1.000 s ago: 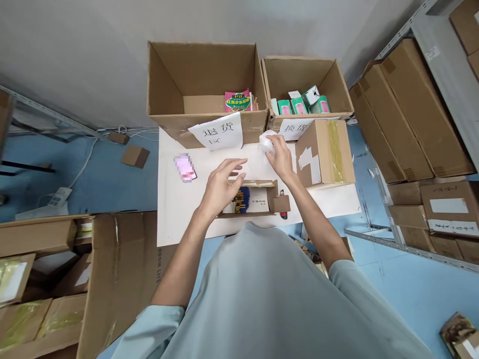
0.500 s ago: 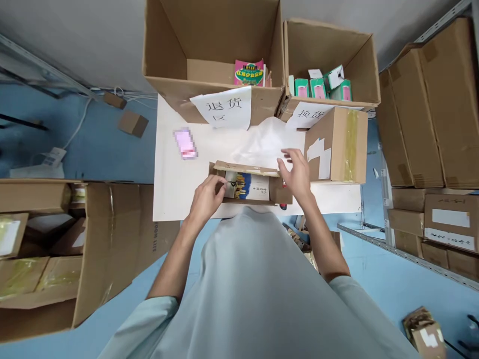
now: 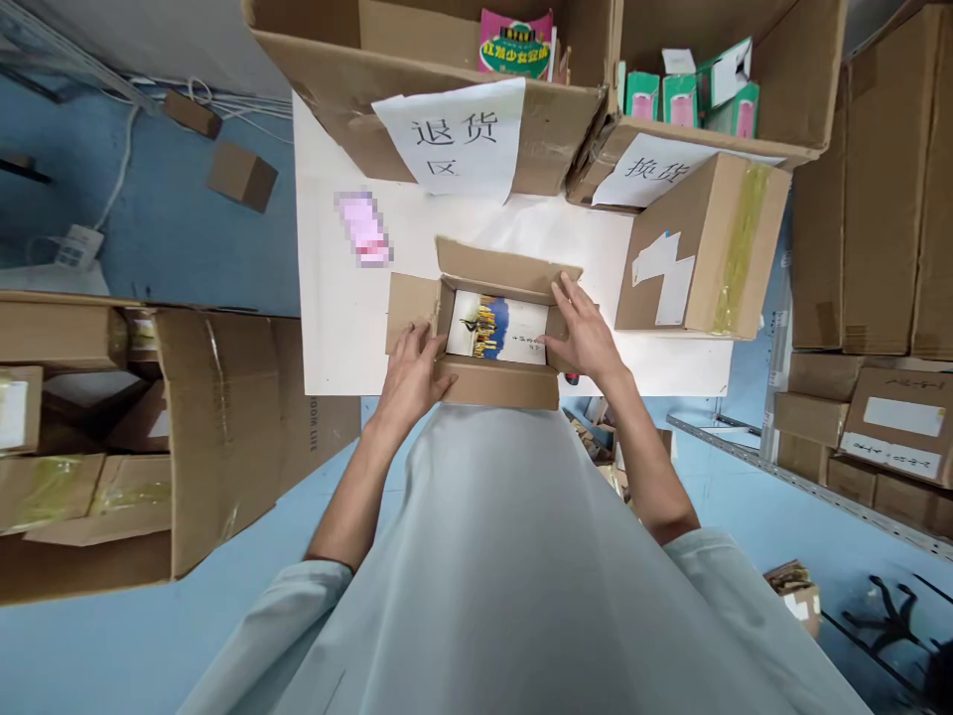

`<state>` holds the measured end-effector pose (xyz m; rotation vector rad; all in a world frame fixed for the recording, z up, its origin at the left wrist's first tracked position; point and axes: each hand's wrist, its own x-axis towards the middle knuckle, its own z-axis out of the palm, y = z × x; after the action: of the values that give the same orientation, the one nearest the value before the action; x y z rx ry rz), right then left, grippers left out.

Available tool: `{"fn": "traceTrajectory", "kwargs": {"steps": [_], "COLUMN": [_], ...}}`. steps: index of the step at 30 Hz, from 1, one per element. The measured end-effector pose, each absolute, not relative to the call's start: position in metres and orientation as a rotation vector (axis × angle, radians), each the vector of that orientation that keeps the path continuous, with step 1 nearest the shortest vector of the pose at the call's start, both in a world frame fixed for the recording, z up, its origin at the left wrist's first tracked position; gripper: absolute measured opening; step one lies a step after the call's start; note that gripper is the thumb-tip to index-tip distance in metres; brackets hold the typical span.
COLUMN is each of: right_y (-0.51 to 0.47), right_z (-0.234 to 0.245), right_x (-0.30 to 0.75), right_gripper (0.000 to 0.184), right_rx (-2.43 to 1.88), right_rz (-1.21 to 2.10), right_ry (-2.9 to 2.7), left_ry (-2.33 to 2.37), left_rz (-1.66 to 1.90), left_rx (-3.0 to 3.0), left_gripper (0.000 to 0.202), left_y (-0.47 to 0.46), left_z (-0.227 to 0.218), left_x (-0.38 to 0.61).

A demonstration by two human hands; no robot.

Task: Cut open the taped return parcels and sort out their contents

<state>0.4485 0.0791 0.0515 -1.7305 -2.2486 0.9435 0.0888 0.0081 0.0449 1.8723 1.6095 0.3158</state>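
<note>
A small open cardboard box (image 3: 500,385) lies at the table's near edge with its flaps folded outward. Inside it rests a book (image 3: 525,323) with a white, blue and yellow cover. My left hand (image 3: 409,372) lies over the box's left flap (image 3: 412,298) and near corner, fingers apart and thumb stretched toward the front flap. At the other end, my right hand (image 3: 585,333) grips the box's right side, thumb over the inside and fingertips at the back flap's (image 3: 506,263) corner. Part of the right end is hidden beneath that hand.
Behind stand two large cartons with paper signs (image 3: 466,139); one holds a pink book (image 3: 516,45), the other green boxes (image 3: 681,102). A taped carton (image 3: 670,248) sits at right on the white table (image 3: 335,338). A blurred phone-like item (image 3: 364,228) lies left.
The box's back, front and left flaps have spread outward, exposing more of the book. My right hand has come down onto the box's right end. The view has shifted.
</note>
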Motion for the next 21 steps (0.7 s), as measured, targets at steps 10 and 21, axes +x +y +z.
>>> {"fn": "traceTrajectory", "kwargs": {"steps": [10,21], "right_y": [0.083,0.085], "right_z": [-0.002,0.002], "right_x": [0.448,0.448], "right_gripper": [0.121,0.092], "right_rx": [-1.868,-1.817], "right_rz": [1.003,1.004], "right_ry": [-2.27,-2.211], "left_ry": [1.673,1.657], "left_rz": [0.369,0.39], "left_rx": [1.729,1.781], "left_gripper": [0.072,0.085], "left_y": [0.008,0.011], "left_z": [0.004,0.002], "left_x": [0.103,0.099]}}
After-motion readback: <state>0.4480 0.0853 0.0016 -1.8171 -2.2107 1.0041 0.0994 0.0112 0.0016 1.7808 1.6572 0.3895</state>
